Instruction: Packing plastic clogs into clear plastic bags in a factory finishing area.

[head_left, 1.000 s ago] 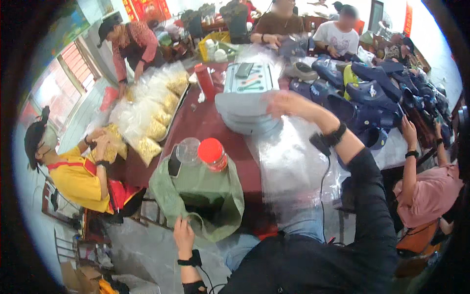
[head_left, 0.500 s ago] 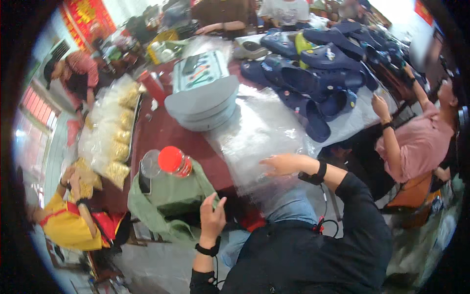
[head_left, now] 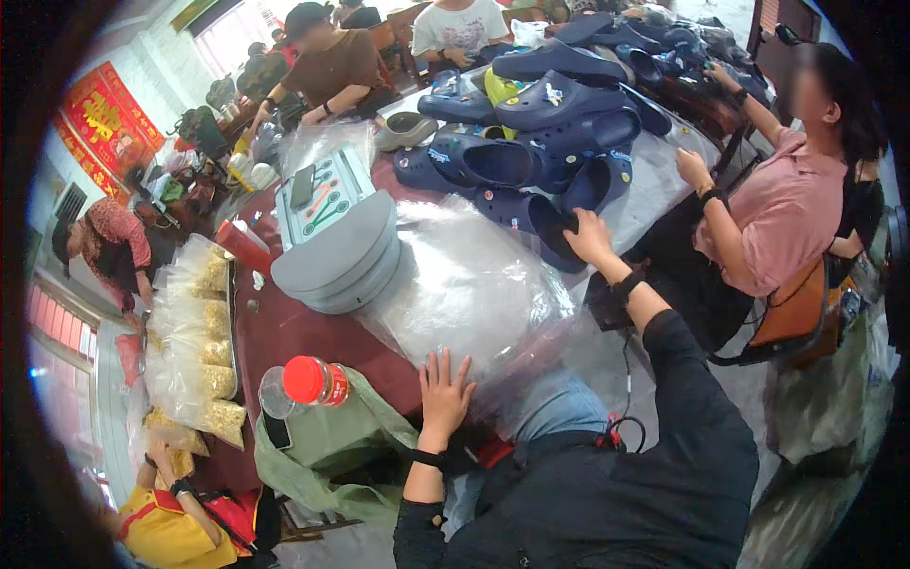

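My right hand (head_left: 591, 239) is at the near end of a navy clog (head_left: 536, 216), its fingers bent over the heel rim. That clog lies at the near edge of a pile of navy clogs (head_left: 555, 102) with small coloured charms. My left hand (head_left: 444, 396) lies flat, fingers spread, at the near left edge of a stack of clear plastic bags (head_left: 464, 294). Nothing is held in it. Left of the bags sits a stack of grey, round-edged pieces (head_left: 336, 261), with a phone (head_left: 302, 187) on a light-blue patterned surface behind it.
A red-lidded jar (head_left: 317, 381) and a green cloth bag (head_left: 332, 436) lie near my left arm. Filled clear bags (head_left: 216, 370) line the table's left side. A person in pink (head_left: 773, 204) sits at right; one in yellow (head_left: 175, 531) works at lower left.
My right hand has gone from the plastic bags forward and right to the clog. My left hand has moved from beside the green bag onto the plastic bags' edge. The view has shifted.
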